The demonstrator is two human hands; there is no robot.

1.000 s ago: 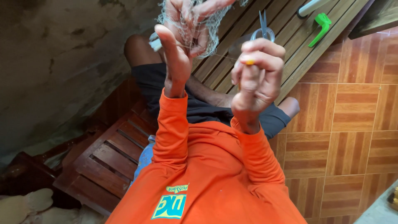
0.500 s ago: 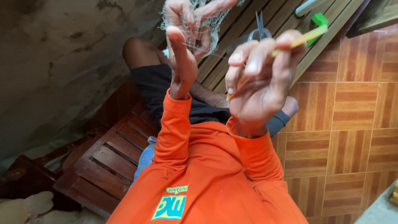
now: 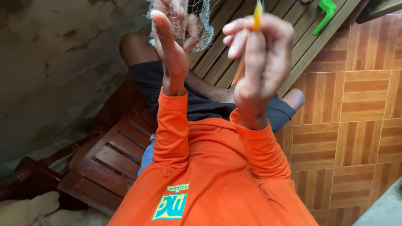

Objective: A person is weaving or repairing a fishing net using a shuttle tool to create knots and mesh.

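My left hand [image 3: 173, 46] is raised in front of me, its fingers pinching a bunch of fine pale netting [image 3: 203, 27] that hangs from above the frame. Just to the right, my right hand [image 3: 259, 62] is closed around a slim yellow-orange netting needle [image 3: 257, 14]. The needle stands nearly upright, with its tip running out of the top edge. The two hands are close together but apart. Both arms wear orange long sleeves [image 3: 171, 125], and my legs in dark shorts [image 3: 201, 104] show below them.
A slatted wooden bench [image 3: 109, 163] stands at the lower left beside a rough concrete wall [image 3: 54, 62]. Behind the hands is a slatted wooden surface [image 3: 301, 46] carrying a green-handled tool [image 3: 324, 12]. Brown patterned floor tiles [image 3: 360, 125] cover the right side.
My right hand has lifted and turned, swinging the needle from slanted to nearly upright. The scissors lying on the slats are now hidden behind it. My left hand keeps its hold on the netting.
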